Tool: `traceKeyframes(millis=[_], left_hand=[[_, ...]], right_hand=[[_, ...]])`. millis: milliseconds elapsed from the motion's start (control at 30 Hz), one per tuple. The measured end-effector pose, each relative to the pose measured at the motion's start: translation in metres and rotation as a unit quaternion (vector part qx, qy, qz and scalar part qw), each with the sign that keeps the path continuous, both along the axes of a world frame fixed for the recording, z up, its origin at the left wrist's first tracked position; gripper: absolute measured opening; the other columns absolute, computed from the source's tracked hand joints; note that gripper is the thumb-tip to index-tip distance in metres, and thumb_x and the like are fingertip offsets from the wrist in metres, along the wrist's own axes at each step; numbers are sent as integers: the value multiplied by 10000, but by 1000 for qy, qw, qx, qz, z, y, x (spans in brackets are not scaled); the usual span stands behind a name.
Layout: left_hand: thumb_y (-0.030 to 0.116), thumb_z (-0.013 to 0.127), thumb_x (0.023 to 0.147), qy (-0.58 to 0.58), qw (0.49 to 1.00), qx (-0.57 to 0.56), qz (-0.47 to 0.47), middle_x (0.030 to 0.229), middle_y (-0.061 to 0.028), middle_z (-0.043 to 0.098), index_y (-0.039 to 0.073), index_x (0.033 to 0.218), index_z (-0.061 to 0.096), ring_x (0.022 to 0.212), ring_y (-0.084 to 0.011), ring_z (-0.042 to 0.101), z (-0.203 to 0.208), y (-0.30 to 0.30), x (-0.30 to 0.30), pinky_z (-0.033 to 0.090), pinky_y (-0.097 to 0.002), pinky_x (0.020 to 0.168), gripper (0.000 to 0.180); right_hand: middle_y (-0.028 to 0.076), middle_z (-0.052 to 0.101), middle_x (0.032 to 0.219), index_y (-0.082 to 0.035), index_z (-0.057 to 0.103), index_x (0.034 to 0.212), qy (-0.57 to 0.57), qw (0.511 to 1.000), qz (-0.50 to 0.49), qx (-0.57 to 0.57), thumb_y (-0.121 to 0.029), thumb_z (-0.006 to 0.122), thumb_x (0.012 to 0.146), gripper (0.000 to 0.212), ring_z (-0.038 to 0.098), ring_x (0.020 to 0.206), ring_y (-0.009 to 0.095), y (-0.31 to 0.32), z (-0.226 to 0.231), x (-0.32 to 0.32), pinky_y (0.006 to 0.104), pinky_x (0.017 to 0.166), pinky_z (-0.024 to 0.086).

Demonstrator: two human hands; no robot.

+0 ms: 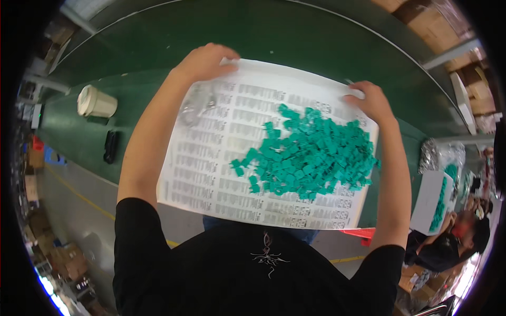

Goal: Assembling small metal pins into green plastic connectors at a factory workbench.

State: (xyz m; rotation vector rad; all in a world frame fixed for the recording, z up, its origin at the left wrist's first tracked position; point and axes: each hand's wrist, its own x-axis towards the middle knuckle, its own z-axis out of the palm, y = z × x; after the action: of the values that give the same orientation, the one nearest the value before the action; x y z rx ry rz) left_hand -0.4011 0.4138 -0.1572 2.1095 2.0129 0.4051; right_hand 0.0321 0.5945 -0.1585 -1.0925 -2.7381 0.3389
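Note:
A large white printed sheet (200, 152) with rows of small text blocks and square codes lies on the green table, its near side reaching past the front edge. My left hand (207, 62) is closed on its far left edge, fingers slightly blurred. At the far right edge, my right hand (370, 101) pinches the sheet between thumb and fingers. A spread pile of small flat green plastic pieces (311, 155) covers the sheet's right half. Near my left forearm, a clear plastic bag (196, 108) rests on the sheet; its contents are too blurred to name.
A cream lidded container (96, 102) and a black object (110, 146) sit at the left of the green table (295, 26). To the right, a white box (429, 203) holds more green pieces, beside a co-worker (448, 242). Cardboard boxes (435, 23) stand at the far right.

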Motion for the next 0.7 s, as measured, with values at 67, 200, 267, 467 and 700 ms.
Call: traceKeyframes(millis=[67,200,267,467,700], left_hand=[[351,715,868,-48,998,18,25,1106,-85,733,105,1185,710,1008,-287,694,26,-27,-10,543,-396,879,401],[333,716,889,-93,983,100,123,1063,-108,734,64,1216,680,968,-273,702,48,-106,-23,537,-359,839,425],[311,713,898,8,966,159,206,1038,-133,730,51,1253,650,935,-258,700,28,-131,-26,533,-342,809,445],[232,708,888,-102,946,-25,308,1001,-130,711,22,1265,623,816,-201,665,-12,-144,-8,527,-318,735,440],[109,659,926,-372,895,94,228,999,-1,674,30,1207,644,729,-28,538,-11,-122,5,420,-201,580,293]], right_hand=[[119,740,980,-43,738,1067,143,989,-7,41,-235,745,868,277,710,849,269,-15,7,10,338,768,550],[71,720,892,20,716,1058,238,963,-59,-114,-212,686,951,257,658,777,84,-86,39,7,221,681,498],[73,719,889,29,714,1054,270,944,-70,-175,-208,676,959,258,663,798,89,-117,41,7,231,687,504],[140,732,972,52,688,1104,235,925,5,-298,-292,682,947,378,707,845,175,-161,32,-96,305,768,551],[307,679,1098,96,679,1043,162,927,-86,-328,-446,759,761,617,679,1058,396,-170,-11,-231,420,919,545]])
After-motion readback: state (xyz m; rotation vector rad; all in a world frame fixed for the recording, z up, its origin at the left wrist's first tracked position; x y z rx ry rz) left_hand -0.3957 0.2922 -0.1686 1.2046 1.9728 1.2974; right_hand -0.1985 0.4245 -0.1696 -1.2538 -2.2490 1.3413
